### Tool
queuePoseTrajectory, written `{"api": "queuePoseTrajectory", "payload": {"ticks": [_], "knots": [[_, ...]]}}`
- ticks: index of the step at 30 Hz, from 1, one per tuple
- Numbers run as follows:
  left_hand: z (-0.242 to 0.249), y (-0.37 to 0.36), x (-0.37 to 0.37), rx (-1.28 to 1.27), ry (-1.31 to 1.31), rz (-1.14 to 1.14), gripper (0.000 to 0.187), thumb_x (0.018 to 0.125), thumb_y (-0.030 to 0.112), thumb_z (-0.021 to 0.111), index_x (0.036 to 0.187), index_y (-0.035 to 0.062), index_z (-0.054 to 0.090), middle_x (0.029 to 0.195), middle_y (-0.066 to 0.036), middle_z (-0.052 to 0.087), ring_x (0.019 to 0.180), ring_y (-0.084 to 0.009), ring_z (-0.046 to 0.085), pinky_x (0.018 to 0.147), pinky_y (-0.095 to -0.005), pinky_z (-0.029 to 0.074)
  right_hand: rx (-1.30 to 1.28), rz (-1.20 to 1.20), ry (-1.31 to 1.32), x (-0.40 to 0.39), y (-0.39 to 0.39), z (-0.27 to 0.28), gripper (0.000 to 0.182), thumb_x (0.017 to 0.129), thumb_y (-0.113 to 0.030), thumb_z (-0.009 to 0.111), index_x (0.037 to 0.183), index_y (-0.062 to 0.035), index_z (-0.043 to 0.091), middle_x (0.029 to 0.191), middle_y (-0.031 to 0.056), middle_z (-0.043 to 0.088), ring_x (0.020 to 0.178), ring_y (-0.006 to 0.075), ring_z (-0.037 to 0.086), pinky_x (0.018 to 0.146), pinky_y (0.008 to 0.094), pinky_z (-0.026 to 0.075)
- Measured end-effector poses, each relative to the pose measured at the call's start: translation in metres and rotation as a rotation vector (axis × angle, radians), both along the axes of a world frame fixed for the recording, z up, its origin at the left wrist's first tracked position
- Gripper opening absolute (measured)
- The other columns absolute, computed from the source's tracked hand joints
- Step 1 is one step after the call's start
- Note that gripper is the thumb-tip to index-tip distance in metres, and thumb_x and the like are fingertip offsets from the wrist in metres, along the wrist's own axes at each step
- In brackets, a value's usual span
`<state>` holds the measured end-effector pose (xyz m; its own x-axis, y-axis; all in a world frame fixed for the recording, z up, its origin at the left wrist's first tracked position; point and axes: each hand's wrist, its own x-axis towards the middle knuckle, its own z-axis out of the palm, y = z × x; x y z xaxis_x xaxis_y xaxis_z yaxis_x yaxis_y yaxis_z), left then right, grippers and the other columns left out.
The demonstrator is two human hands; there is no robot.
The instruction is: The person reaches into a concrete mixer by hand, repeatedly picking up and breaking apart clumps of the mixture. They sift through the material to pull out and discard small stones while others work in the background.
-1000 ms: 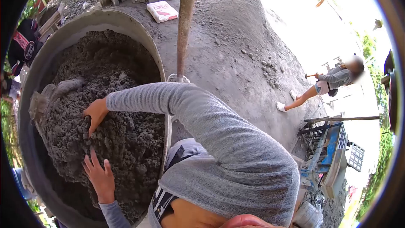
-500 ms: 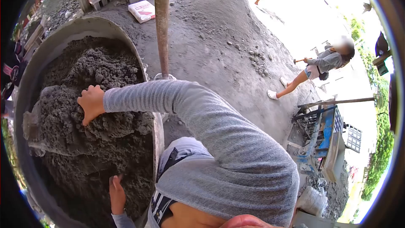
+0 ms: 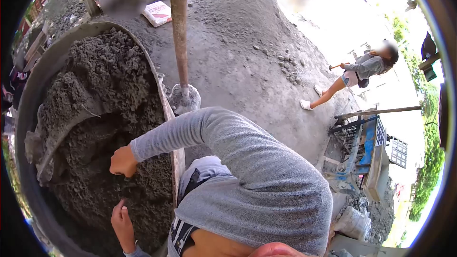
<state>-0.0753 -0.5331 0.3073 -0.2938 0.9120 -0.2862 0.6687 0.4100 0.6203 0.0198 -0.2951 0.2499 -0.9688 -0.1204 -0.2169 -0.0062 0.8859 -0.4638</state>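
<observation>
Grey, damp mortar mix (image 3: 109,76) fills a large round tub (image 3: 154,74). My right hand (image 3: 124,162) is down at the middle of the mix, its fingers curled closed; I cannot tell what is in them. Just below it in the view, my left hand (image 3: 123,226) hovers low over the mix with fingers partly stretched out. A curved, mortar-caked rim (image 3: 64,133) sticks up out of the mix beyond my right hand, with a thin strand beside it. A hollow shows in the mix inside that curve.
A long wooden handle (image 3: 180,28) stands beside the tub, its mortar-caked foot near the rim. Behind lie a printed sack (image 3: 157,14) and a sand heap (image 3: 247,4). At right, a person (image 3: 366,69) holds a hammer near a blue metal machine (image 3: 366,147).
My right hand has come back toward me across the mix and closed. My left hand has moved slightly upward in the view, nearer the right. The curved rim and hollow now show.
</observation>
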Motion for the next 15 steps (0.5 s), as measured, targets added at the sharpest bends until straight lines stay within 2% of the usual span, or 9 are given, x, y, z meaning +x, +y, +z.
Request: {"api": "queuePoseTrajectory", "payload": {"ticks": [2,3,5,13,15], "knots": [[0.012,0.000,0.000,-0.105,-0.012,0.147,0.040,0.097,0.025,0.044,0.122,-0.0050,0.054,0.113,-0.021,0.056,0.105,-0.0365,0.054,0.089,-0.0396,0.042,-0.136,-0.048,0.232,-0.013,-0.008,0.004,0.024,0.076,-0.015,0.064,0.098,-0.0044,0.059,0.082,0.0163,0.064,0.079,0.0357,0.063,0.067,0.0470,0.049],[0.007,-0.001,-0.005,-0.105,-0.013,0.146,0.040,0.097,0.025,0.044,0.122,-0.0050,0.054,0.113,-0.021,0.056,0.105,-0.0365,0.054,0.089,-0.0396,0.042,-0.135,-0.050,0.231,-0.016,-0.010,0.008,0.024,0.076,-0.015,0.064,0.098,-0.0044,0.059,0.082,0.0163,0.064,0.079,0.0357,0.063,0.067,0.0470,0.049],[0.004,-0.015,-0.009,0.187,-0.130,0.241,0.040,0.099,0.025,0.040,0.097,-0.0071,0.064,0.088,-0.011,0.062,0.078,-0.0176,0.055,0.074,-0.0313,0.043,-0.263,-0.042,0.382,-0.012,-0.024,0.024,0.025,0.078,-0.016,0.064,0.099,-0.0046,0.059,0.082,0.0170,0.064,0.080,0.0364,0.063,0.068,0.0467,0.050],[-0.018,-0.047,-0.015,0.379,0.072,0.212,0.039,0.099,0.025,0.040,0.099,-0.0063,0.063,0.085,-0.009,0.061,0.077,-0.0166,0.055,0.073,-0.0303,0.043,-0.206,-0.022,0.448,-0.011,-0.057,0.018,0.028,0.076,-0.021,0.069,0.099,-0.0069,0.059,0.084,0.0157,0.064,0.082,0.0352,0.064,0.069,0.0468,0.050],[-0.010,-0.044,-0.009,0.405,0.092,0.204,0.038,0.099,0.025,0.041,0.100,-0.0064,0.063,0.085,-0.009,0.061,0.076,-0.0165,0.055,0.072,-0.0302,0.043,-0.224,-0.033,0.460,-0.011,-0.055,0.010,0.029,0.076,-0.021,0.069,0.099,-0.0073,0.059,0.086,0.0157,0.064,0.083,0.0350,0.064,0.069,0.0467,0.051]]}}
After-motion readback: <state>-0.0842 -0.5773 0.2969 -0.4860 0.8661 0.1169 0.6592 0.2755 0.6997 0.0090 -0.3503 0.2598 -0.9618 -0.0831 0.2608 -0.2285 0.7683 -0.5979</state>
